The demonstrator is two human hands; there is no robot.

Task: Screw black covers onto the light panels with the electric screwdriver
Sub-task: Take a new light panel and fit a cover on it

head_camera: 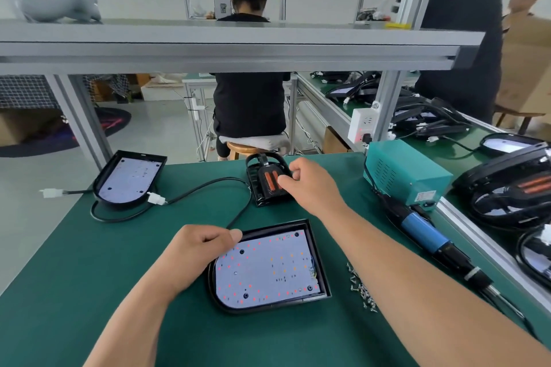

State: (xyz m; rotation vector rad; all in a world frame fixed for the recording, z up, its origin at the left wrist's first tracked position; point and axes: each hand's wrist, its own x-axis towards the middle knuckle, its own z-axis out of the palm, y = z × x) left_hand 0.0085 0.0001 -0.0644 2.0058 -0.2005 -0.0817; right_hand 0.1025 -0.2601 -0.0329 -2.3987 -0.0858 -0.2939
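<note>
The black cover [263,188] is likely handling as a light, stiff moulded plastic piece. It is glossy, so it could be slipping in a loose pinch, and it is best taken by its outer side walls, not by the arched loop at its far end or the two orange strips on its face. It is sitting on the green bench [89,262] just above the centre of the frame. The right hand [313,185] is gripping its right side, with the fingers curled and the thumb pressing on top. The cover is looking small and dark, ribbed along its left side.

The light panel [268,268] is lying flat in the lower centre. It is a black tray with one rounded end, holding a pale board dotted with red and amber points and a few dark screw holes. The board is probably fragile, so the rim is the place for holding. The left hand [202,250] is doing that, its fingers curled and the thumb resting on the panel's upper-left rim.

The electric screwdriver [426,232] is lying untouched at the right, with loose screws [362,286] between it and the panel.
</note>
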